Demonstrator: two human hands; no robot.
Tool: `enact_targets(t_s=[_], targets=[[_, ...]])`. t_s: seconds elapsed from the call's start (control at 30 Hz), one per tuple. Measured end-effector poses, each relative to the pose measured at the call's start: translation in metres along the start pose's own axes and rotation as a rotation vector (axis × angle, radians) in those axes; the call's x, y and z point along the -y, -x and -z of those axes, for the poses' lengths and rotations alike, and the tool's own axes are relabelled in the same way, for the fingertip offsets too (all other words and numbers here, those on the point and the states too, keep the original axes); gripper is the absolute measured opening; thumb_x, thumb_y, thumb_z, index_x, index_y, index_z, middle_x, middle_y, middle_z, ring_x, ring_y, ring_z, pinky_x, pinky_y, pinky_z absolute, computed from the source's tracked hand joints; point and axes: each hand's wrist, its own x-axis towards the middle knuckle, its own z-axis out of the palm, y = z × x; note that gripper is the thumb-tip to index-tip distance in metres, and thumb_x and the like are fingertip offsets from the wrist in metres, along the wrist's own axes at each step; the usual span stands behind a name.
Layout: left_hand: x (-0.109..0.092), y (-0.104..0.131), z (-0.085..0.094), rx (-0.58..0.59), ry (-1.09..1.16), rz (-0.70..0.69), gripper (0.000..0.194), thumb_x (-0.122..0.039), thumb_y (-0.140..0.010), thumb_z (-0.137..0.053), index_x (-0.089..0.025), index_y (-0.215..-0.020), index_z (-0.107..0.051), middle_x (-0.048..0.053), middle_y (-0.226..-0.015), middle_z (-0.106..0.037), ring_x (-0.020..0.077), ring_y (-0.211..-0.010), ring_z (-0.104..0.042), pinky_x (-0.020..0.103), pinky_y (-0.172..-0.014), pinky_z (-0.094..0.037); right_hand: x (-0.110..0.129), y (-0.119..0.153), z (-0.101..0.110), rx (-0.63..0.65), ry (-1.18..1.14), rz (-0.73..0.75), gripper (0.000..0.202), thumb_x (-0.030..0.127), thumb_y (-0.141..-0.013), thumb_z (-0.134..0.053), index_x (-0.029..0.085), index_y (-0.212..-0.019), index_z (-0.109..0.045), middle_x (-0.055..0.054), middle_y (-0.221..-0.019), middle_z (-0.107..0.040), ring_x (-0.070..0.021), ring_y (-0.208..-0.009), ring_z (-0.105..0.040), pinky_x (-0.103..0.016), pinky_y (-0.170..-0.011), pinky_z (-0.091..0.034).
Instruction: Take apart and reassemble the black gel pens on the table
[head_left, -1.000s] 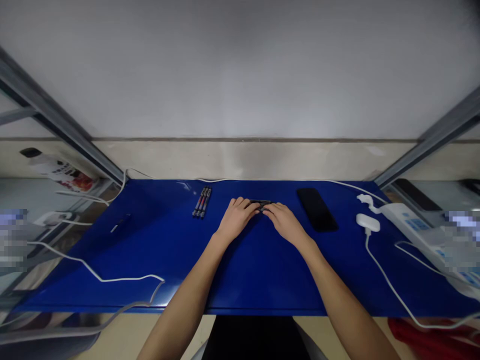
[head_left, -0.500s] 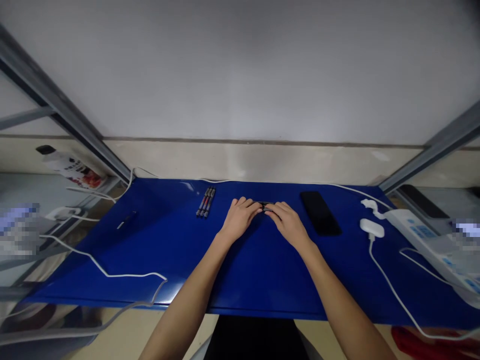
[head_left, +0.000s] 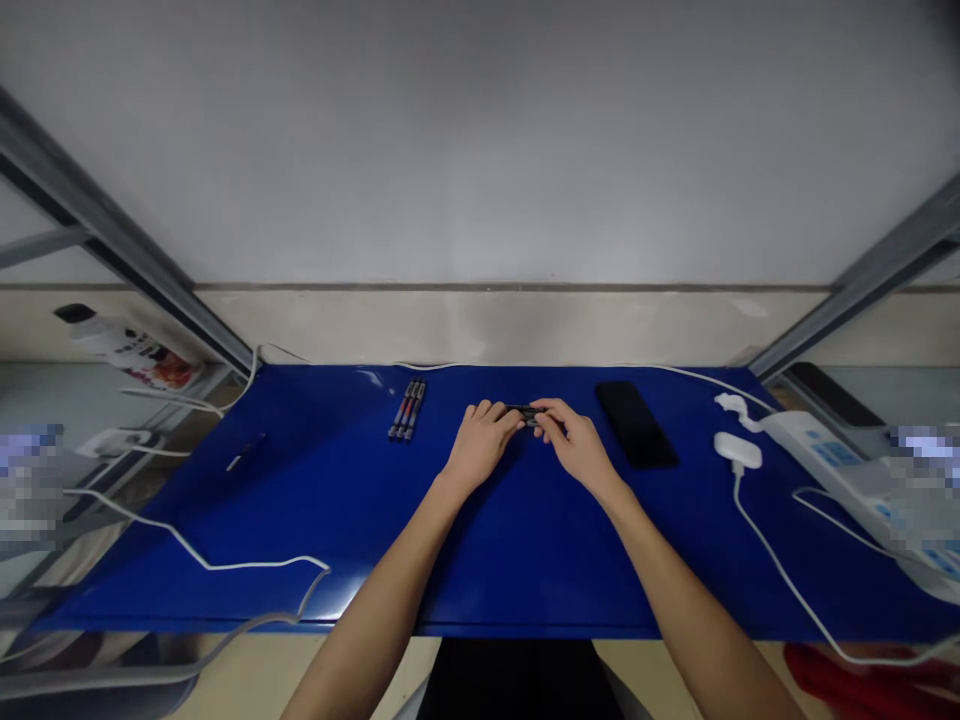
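Observation:
Dark pens [head_left: 529, 414] lie crosswise between my two hands over the middle of the blue desk [head_left: 525, 540]. My left hand [head_left: 484, 436] is closed on their left end, its fingers covering that part. At the right end, my right hand [head_left: 571, 438] grips them between thumb and fingers. How many pens there are is hard to tell, since the fingers hide most of them. Left of my hands, three similar pens [head_left: 407, 410] rest side by side on the desk. A black phone [head_left: 636, 424] lies flat just right of my right hand.
A single pen [head_left: 244, 454] lies at the far left. A white earbud case [head_left: 738, 450] on a cable and a white power strip [head_left: 840, 470] are at the right. White cable [head_left: 255, 565] loops over the left front edge; a bottle [head_left: 131, 350] stands beyond the frame.
My right hand has turned and its fingers have lifted slightly, so more of the dark pens shows. My left hand stays nearly in place. The whole view has shifted a little.

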Motion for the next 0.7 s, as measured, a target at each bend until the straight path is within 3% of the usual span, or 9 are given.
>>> enact_targets(t_s=[0.07, 0.2, 0.33, 0.5, 0.63, 0.7], targets=[[-0.0007, -0.0003, -0.0009, 0.008, 0.004, -0.001, 0.033, -0.035, -0.103, -0.031, -0.023, -0.104, -0.062, 0.006, -0.103, -0.062, 0.0204, -0.091, -0.049, 0.035, -0.077, -0.032, 0.0001, 0.0004, 0.0001, 0.019, 0.012, 0.013, 0.029, 0.03, -0.097, -0.046, 0.025, -0.124, -0.056, -0.004, -0.085, -0.067, -0.0185, -0.079, -0.065, -0.034, -0.074, -0.052], [-0.0013, -0.0005, -0.0028, 0.007, 0.016, 0.016, 0.034, -0.033, -0.104, -0.029, -0.023, -0.109, -0.061, 0.006, -0.103, -0.063, 0.0202, -0.09, -0.05, 0.035, -0.077, -0.033, 0.0009, 0.0001, 0.0012, 0.009, 0.081, 0.099, 0.047, 0.027, -0.089, -0.06, 0.03, -0.135, -0.05, -0.008, -0.113, -0.063, -0.0221, -0.106, -0.061, -0.038, -0.087, -0.05], [-0.0027, -0.0004, -0.0023, 0.017, 0.023, 0.019, 0.035, -0.034, -0.104, -0.028, -0.022, -0.111, -0.059, 0.006, -0.102, -0.063, 0.0203, -0.09, -0.051, 0.034, -0.076, -0.033, 0.0003, -0.0004, 0.0026, 0.027, 0.032, 0.016, 0.041, 0.028, -0.096, -0.049, 0.027, -0.137, -0.047, -0.004, -0.092, -0.068, -0.0186, -0.085, -0.065, -0.036, -0.08, -0.052], [-0.0038, -0.0003, -0.0009, 0.028, 0.074, 0.049, 0.035, -0.037, -0.104, -0.027, -0.023, -0.118, -0.057, 0.006, -0.105, -0.064, 0.0205, -0.094, -0.053, 0.034, -0.078, -0.033, -0.0008, -0.0006, 0.0029, 0.023, 0.054, 0.034, 0.056, 0.025, -0.087, -0.061, 0.03, -0.141, -0.044, -0.007, -0.116, -0.066, -0.0212, -0.103, -0.063, -0.037, -0.085, -0.051], [-0.0028, 0.0001, -0.002, 0.035, 0.075, 0.028, 0.035, -0.041, -0.103, -0.031, -0.027, -0.119, -0.058, 0.006, -0.107, -0.063, 0.0214, -0.097, -0.053, 0.034, -0.079, -0.034, 0.0008, -0.0009, 0.0027, 0.056, -0.018, -0.018, 0.044, 0.026, -0.095, -0.049, 0.025, -0.139, -0.046, -0.002, -0.084, -0.07, -0.0175, -0.081, -0.067, -0.034, -0.079, -0.052], [-0.0013, 0.0004, -0.0031, 0.036, 0.063, 0.033, 0.035, -0.041, -0.103, -0.03, -0.028, -0.119, -0.059, 0.006, -0.106, -0.063, 0.0215, -0.096, -0.052, 0.034, -0.079, -0.033, 0.0013, -0.0014, 0.0028, 0.028, -0.028, -0.001, 0.046, 0.023, -0.092, -0.052, 0.025, -0.138, -0.048, -0.002, -0.087, -0.07, -0.0172, -0.083, -0.067, -0.033, -0.08, -0.052]])
